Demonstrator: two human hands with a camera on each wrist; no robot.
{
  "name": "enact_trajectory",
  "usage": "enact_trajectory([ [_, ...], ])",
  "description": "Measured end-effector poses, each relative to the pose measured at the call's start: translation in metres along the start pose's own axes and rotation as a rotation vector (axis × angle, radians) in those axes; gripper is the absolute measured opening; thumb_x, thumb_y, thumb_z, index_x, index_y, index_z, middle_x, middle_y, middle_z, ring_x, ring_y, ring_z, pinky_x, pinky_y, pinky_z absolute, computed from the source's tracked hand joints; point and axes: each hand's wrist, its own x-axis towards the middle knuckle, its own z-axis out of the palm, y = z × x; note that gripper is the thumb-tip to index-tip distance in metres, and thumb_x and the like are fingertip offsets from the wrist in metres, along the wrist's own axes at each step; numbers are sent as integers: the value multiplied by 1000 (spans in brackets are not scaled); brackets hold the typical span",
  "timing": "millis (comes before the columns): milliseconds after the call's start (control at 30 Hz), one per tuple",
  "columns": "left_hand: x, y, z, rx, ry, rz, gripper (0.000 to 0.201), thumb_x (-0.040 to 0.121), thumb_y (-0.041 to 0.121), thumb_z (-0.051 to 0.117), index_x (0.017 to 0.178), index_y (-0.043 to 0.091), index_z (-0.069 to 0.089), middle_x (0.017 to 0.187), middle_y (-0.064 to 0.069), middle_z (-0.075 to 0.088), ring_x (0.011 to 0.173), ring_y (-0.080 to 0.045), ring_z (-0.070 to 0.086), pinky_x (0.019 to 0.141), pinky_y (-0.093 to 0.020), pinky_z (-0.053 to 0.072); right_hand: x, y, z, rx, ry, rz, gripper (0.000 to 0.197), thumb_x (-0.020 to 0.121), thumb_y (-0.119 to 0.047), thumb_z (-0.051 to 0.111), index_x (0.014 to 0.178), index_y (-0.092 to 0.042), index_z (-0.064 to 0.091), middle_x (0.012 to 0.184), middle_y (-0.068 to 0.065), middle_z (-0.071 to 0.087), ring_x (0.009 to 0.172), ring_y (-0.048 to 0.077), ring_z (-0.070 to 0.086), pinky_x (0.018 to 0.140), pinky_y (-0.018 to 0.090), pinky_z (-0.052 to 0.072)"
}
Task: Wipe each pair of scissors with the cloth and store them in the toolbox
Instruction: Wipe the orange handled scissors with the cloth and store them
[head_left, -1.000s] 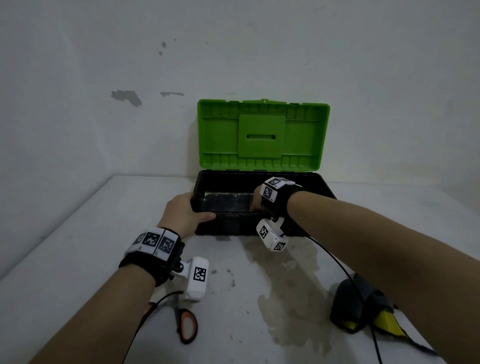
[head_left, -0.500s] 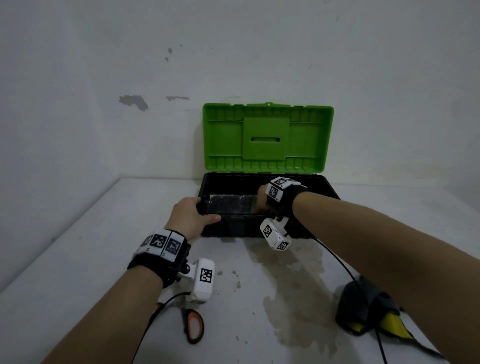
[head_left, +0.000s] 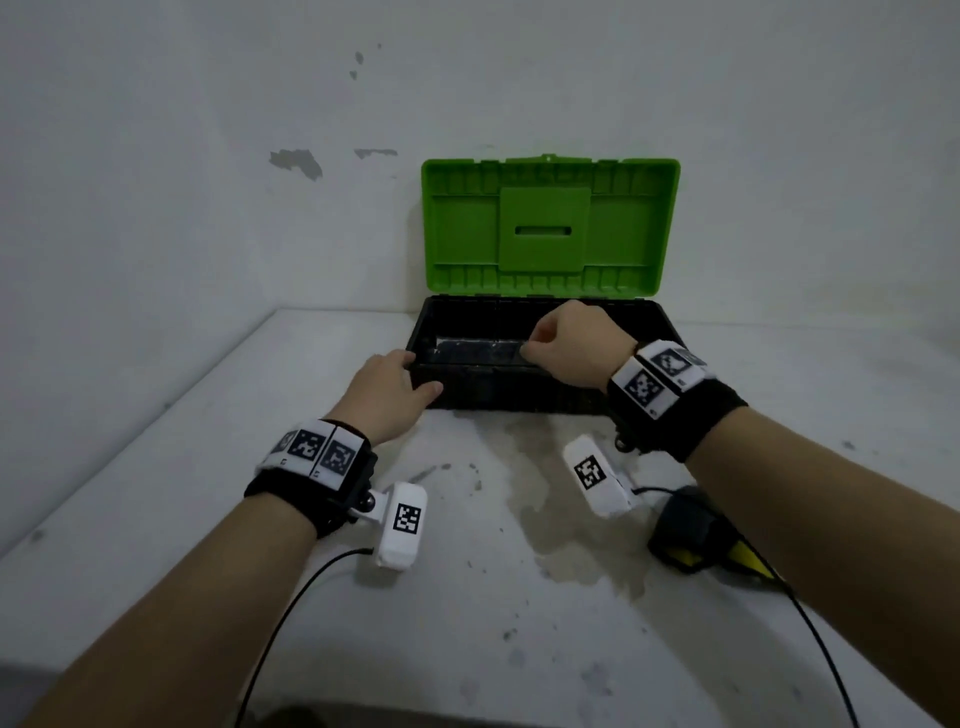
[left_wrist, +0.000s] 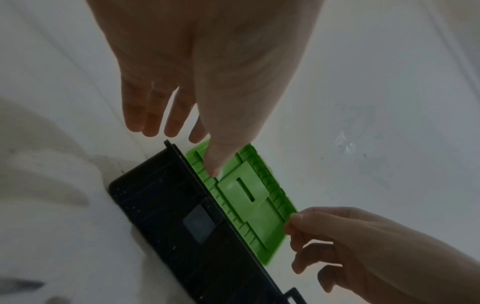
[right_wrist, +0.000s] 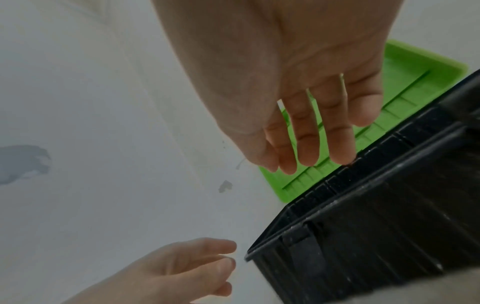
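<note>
Toolbox (head_left: 519, 384) sits open at the tabletop's back edge, ready for storage. Left hand (head_left: 387, 395) relaxed, empty, beside its left corner. Right hand (head_left: 571, 343) loosely curled, empty, over the front rim. Cloth (head_left: 691, 535) near right edge; scissors unseen.

The toolbox (head_left: 540, 379) sits at the back of the desk against the wall, a black tub with its bright green lid (head_left: 549, 228) swung fully up and standing upright, ribbed inside showing. Inside is too dark to make out. The cloth (head_left: 691, 535), dark grey with yellow, lies crumpled on the desk, well in front of the box to its right.
</note>
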Motion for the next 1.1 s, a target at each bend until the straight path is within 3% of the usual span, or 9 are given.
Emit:
enact_trajectory([
  [300,-61,-51,14,410,-215,-176,35,100,20,47,131,7,56,141,-16,54,127,-32,52,105,-35,39,-93,42,27,3,-51,106,20,88,-36,61,79,-21,69,79,2,69,73,21,65,63,27,48],
  [400,-65,-62,7,581,-255,-248,24,94,22,49,111,9,60,129,-15,59,117,-33,56,101,-39,44,-102,59,34,-90,-23,183,21,89,-37,59,90,-19,69,92,6,67,78,25,64,68,31,51],
  [467,-65,-69,5,637,-272,-251,25,95,22,51,112,8,61,126,-14,59,114,-30,57,99,-36,46,-109,71,33,-188,11,236,24,88,-37,56,99,-19,67,103,7,66,90,29,63,80,37,53],
  [567,-61,-71,2,648,-267,-220,28,95,25,57,117,9,64,126,-11,63,111,-26,60,93,-30,48,-116,93,24,-366,71,299,34,90,-32,50,121,-24,58,126,8,50,117,33,47,98,46,38],
  [700,-61,-62,-3,594,-307,-230,31,92,38,64,85,9,71,91,-9,71,84,-23,64,69,-27,46,-123,120,13,-399,126,576,40,86,-26,49,126,-20,50,130,12,42,120,36,39,99,45,32],
  [767,-62,-57,-5,600,-338,-221,31,89,40,70,85,9,73,87,-6,71,81,-20,64,66,-26,45,-126,134,10,-331,106,659,40,88,-27,52,126,-14,51,130,14,44,119,36,44,99,44,36],
  [867,-63,-52,-2,630,-340,-205,25,86,38,74,84,13,74,86,-4,72,80,-18,65,65,-24,44,-127,146,5,-270,-14,618,34,92,-21,52,121,-4,53,126,18,52,112,37,55,95,44,48],
  [1000,-66,-43,0,597,-388,-202,33,91,39,68,68,16,69,73,0,69,66,-12,60,56,-23,40,-126,150,2,-329,18,571,26,93,-18,50,114,-4,56,122,17,56,109,35,56,91,41,49],
  [1100,-72,-43,-2,565,-437,-194,25,86,39,73,84,14,74,83,0,73,71,-11,62,57,-21,42,-126,152,3,-298,-22,593,29,94,-21,46,120,-9,50,124,16,54,109,35,56,93,44,48],
])
